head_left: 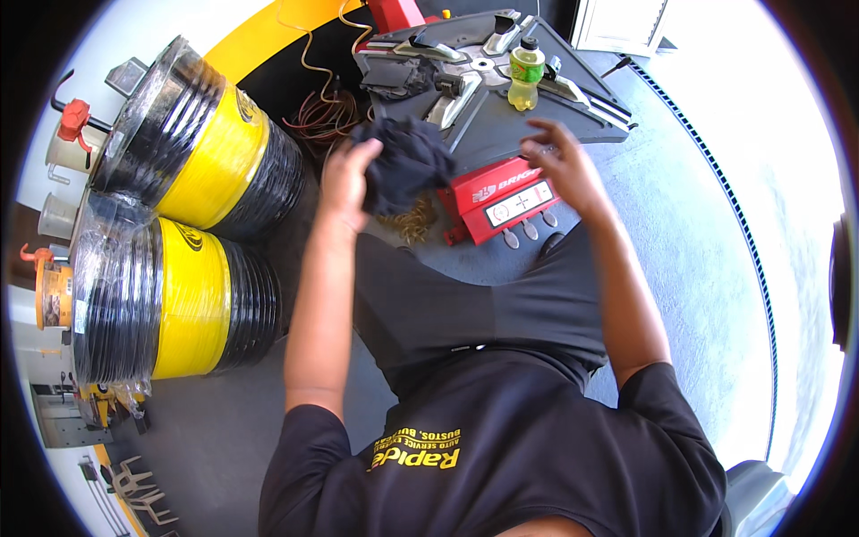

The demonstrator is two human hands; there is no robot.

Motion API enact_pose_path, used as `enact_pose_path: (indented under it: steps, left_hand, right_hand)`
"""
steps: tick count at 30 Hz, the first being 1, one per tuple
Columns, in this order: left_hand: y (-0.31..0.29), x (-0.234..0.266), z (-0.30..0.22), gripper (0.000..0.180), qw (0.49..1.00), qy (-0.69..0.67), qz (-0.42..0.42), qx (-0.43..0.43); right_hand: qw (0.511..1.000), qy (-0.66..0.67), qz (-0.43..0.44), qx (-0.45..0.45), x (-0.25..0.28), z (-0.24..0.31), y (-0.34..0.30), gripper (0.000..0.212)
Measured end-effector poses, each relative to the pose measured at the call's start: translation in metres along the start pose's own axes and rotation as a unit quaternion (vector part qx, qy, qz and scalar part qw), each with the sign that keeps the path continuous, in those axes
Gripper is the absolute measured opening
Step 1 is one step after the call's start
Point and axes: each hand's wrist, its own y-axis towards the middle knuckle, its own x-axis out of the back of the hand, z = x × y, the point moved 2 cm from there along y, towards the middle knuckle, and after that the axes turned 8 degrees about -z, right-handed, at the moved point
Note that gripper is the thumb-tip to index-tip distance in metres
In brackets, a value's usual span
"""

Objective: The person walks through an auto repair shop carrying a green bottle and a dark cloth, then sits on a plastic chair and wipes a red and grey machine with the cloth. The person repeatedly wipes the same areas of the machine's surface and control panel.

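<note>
My left hand (pixel 344 185) is closed on a bunched black cloth (pixel 410 168), which hangs in the air in front of the tire changer's turntable (pixel 488 134). My right hand (pixel 564 163) holds nothing; its fingers are apart and slightly bent, near the turntable's front edge. A plastic bottle (pixel 525 79) of yellow-green drink, with a dark cap and a green label, stands upright on the turntable beyond my right hand. Another crumpled black item (pixel 398 79) lies on the turntable's left part; I cannot tell its kind.
Below the turntable is the machine's red base (pixel 501 201) with several pedals. Two big plastic-wrapped black and yellow drums (pixel 210 300) stand at the left. A coiled reddish hose (pixel 322 116) lies behind my left hand. A dark floor grate (pixel 716 170) curves along the right.
</note>
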Motion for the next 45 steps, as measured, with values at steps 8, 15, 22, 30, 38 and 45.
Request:
enact_pose_path:
  steps: [8, 15, 22, 30, 38, 45]
  left_hand:
    - [-0.09, -0.061, 0.085, 0.075, 0.94, -0.091, 0.282, 0.17]
    - [-0.055, 0.001, 0.06, 0.038, 0.973, 0.181, 0.143, 0.019]
    - [-0.056, 0.018, 0.071, 0.034, 0.976, 0.2, 0.082, 0.034]
    - [-0.026, 0.042, 0.055, 0.03, 0.965, 0.259, 0.033, -0.017]
    - [0.123, 0.005, 0.011, 0.023, 0.899, 0.33, 0.002, -0.289]
    - [0.23, -0.042, 0.018, 0.031, 0.786, 0.515, -0.048, -0.339]
  right_hand:
    - [0.994, 0.051, 0.099, 0.002, -0.041, -0.001, -0.067, 0.054]
    - [0.986, 0.044, -0.082, -0.139, 0.021, -0.057, -0.04, 0.045]
    - [0.994, 0.026, -0.01, -0.102, 0.016, -0.045, -0.002, 0.035]
    - [0.996, -0.002, 0.051, -0.075, 0.007, -0.033, -0.012, 0.033]
    - [0.997, -0.059, -0.028, -0.035, 0.025, -0.023, -0.005, 0.032]
    - [0.986, -0.164, -0.022, 0.021, 0.005, 0.005, 0.026, 0.032]
